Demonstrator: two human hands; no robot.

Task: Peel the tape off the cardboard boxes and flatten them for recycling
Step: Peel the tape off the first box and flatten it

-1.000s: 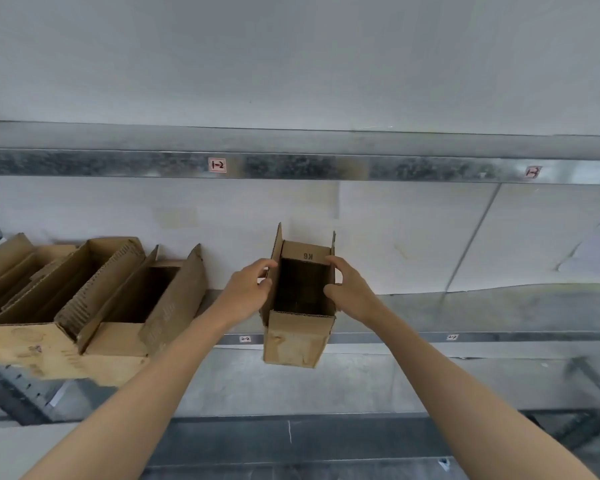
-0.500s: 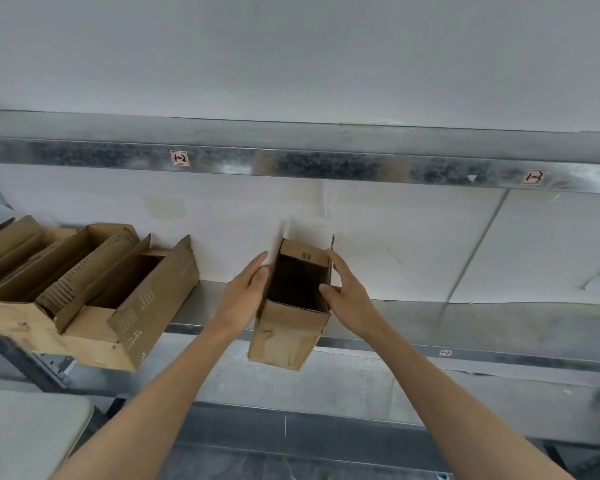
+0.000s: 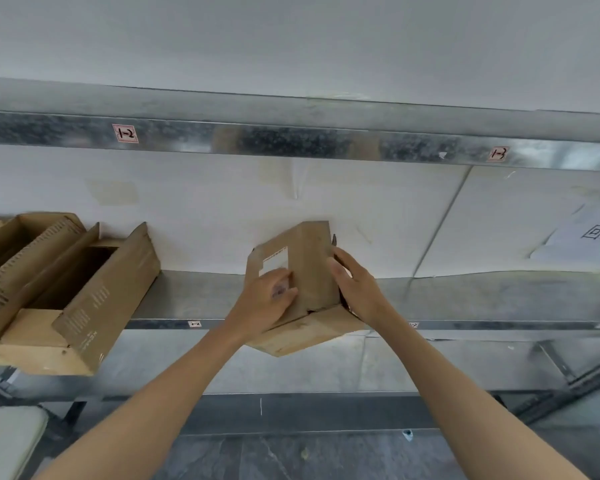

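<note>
A small brown cardboard box (image 3: 310,258) is held in the air in front of the metal shelf (image 3: 194,299), tilted so a side panel with a white label faces me. My left hand (image 3: 265,303) presses on that labelled panel near its lower left. My right hand (image 3: 355,289) grips the box's right edge. One flap sticks out below the hands. No tape is clearly visible on the box.
Several open cardboard boxes (image 3: 94,292) lie on the shelf at the left, overhanging its front edge. An upper shelf beam (image 3: 291,140) runs across above. White sheets cover the wall behind. A pale tabletop corner (image 3: 4,441) shows at the bottom left.
The box has been turned over: its open mouth faced me before, now a labelled side panel faces me. Both hands shifted their grip with it, and the camera view tilted.
</note>
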